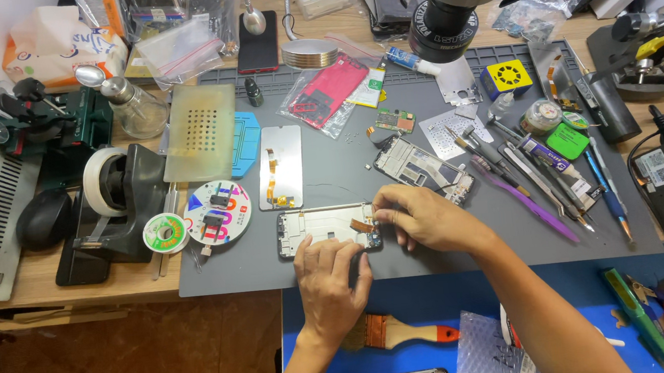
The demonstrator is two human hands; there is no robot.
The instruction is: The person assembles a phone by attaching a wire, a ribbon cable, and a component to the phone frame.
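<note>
**Two hands over an opened phone frame on the grey mat**

An opened phone frame (324, 229) lies flat on the grey mat (434, 257) near its front edge, long side running left to right, an orange flex strip showing at its right part. The left hand (330, 279) rests on the lower edge of the frame; its grip is closed around a thin dark tool (353, 266) whose tip meets the frame's lower right corner. The right hand (424, 217) comes in from the right, fingertips pinched narrow at the frame's right end, touching it; whether anything small sits between them I cannot tell.

Just behind the right hand lies a second bare phone frame (418, 169), tilted. To the left of the work are a phone screen panel (281, 167) lying face down and a round white magnetic disc (218, 212) with small parts on it. To the right a row of tweezers and screwdrivers (539, 176) fans across the mat. A microscope head (452, 0) hangs over the far side of the worktop, and a paintbrush with an orange handle (405, 332) lies on the blue surface near the wrists
</note>
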